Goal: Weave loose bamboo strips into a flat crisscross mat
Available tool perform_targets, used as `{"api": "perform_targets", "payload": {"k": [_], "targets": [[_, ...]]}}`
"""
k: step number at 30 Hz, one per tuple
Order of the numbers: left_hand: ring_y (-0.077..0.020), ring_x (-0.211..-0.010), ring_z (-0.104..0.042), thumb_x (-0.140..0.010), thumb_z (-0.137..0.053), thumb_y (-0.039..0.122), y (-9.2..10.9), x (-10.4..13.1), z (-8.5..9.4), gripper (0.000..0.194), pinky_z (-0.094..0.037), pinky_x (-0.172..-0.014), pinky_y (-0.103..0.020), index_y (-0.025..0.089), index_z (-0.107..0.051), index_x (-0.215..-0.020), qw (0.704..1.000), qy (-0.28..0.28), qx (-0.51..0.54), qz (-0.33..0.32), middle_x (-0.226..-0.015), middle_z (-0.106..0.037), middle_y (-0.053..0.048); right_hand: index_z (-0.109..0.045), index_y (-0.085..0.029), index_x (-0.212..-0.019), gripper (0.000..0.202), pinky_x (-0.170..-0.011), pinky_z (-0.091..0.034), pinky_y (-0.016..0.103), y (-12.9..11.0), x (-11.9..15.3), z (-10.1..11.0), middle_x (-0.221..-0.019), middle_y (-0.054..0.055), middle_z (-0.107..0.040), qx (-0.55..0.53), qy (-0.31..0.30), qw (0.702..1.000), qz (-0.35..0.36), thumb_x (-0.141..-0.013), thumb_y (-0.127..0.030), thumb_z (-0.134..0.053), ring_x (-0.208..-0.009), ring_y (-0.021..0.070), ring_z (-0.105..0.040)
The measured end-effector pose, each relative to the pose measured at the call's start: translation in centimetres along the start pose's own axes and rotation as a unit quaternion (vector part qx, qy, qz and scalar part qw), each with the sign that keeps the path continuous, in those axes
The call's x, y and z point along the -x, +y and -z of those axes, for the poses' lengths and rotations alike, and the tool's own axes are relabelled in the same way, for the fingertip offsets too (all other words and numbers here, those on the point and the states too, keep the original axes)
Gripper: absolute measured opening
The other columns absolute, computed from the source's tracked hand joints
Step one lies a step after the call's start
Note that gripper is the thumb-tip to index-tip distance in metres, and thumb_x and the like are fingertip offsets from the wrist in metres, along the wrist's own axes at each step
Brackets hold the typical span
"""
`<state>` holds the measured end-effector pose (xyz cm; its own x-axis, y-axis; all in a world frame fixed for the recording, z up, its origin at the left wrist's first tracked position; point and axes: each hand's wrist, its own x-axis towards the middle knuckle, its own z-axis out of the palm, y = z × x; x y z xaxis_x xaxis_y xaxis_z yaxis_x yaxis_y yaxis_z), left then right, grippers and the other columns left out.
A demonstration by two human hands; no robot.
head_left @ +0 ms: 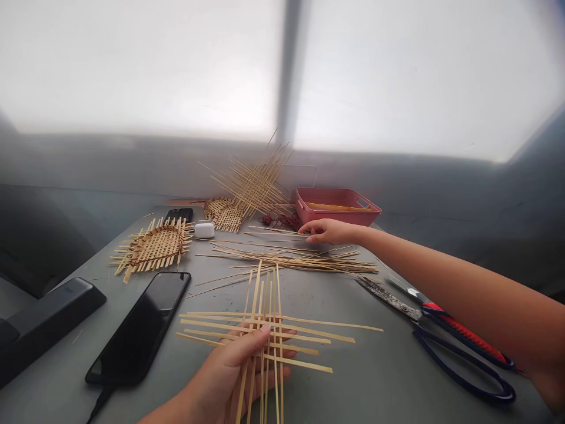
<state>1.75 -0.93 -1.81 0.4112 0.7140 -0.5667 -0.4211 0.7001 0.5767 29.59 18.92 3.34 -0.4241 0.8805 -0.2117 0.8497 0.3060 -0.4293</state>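
Observation:
My left hand [241, 359] holds a loosely woven grid of flat bamboo strips [304, 336] from below, with the thumb pressed on top near the crossings. Strips run both across and lengthwise, and their free ends stick out on all sides. My right hand [329, 231] reaches to the far part of the table, its fingertips pinched at the end of some thin bamboo strips [276, 232] lying there. Just nearer than that hand is a loose pile of bamboo strips [300, 261]. Large scissors [463, 365] with dark blue handles lie beneath my right forearm.
A red-handled tool [470, 335] lies by the scissors. A phone [141, 327] with a cable, a white case [204, 230] and a woven piece with a brown-bound rim [156, 244] are at left. Behind stand another woven bamboo piece [258, 185], dark red cord [282, 220] and a pink basket [338, 215].

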Motion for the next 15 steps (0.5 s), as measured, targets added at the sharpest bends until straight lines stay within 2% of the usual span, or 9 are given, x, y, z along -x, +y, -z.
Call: {"api": "perform_targets", "payload": {"k": [4, 8, 12, 15], "targets": [[-0.0239, -0.096, -0.070, -0.087, -0.061, 0.024, -0.02, 0.04, -0.02, 0.032, -0.056, -0.081, -0.032, 0.011, -0.061, -0.116, 1.000, -0.005, 0.000, -0.003, -0.116, -0.069, -0.013, -0.066, -0.028, -0.114, 0.041, -0.082, -0.046, 0.030, -0.15, -0.04, -0.06, -0.103, 0.004, -0.070, -0.012, -0.001, 1.000, -0.010, -0.083, -0.051, -0.053, -0.096, 0.0234, -0.061], [-0.0230, -0.094, -0.070, -0.089, -0.058, 0.022, -0.01, 0.14, -0.11, 0.031, -0.056, -0.081, -0.032, 0.010, -0.060, -0.118, 1.000, 0.003, 0.003, 0.002, -0.114, -0.070, -0.014, -0.072, -0.024, -0.089, 0.045, -0.075, -0.047, 0.032, -0.24, -0.11, -0.15, -0.087, 0.005, -0.070, -0.016, 0.009, 1.000, -0.024, -0.085, -0.059, -0.044, -0.083, 0.0233, -0.062], [-0.0224, -0.094, -0.070, -0.090, -0.057, 0.023, 0.02, 0.18, -0.14, 0.031, -0.056, -0.082, -0.032, 0.009, -0.059, -0.117, 1.000, 0.010, 0.005, 0.003, -0.114, -0.070, -0.014, -0.070, -0.025, -0.100, 0.034, -0.079, -0.047, 0.031, -0.19, -0.25, -0.19, -0.091, 0.004, -0.071, -0.024, 0.016, 0.999, -0.017, -0.082, -0.048, -0.053, -0.089, 0.0231, -0.062], [-0.0223, -0.094, -0.070, -0.090, -0.056, 0.023, 0.01, 0.25, -0.10, 0.031, -0.056, -0.082, -0.032, 0.008, -0.060, -0.117, 1.000, 0.007, 0.005, 0.007, -0.113, -0.070, -0.014, -0.069, -0.023, -0.104, 0.033, -0.079, -0.046, 0.030, -0.08, -0.37, -0.19, -0.093, 0.004, -0.071, -0.028, 0.016, 0.999, -0.011, -0.080, -0.043, -0.057, -0.090, 0.0226, -0.062]]}}
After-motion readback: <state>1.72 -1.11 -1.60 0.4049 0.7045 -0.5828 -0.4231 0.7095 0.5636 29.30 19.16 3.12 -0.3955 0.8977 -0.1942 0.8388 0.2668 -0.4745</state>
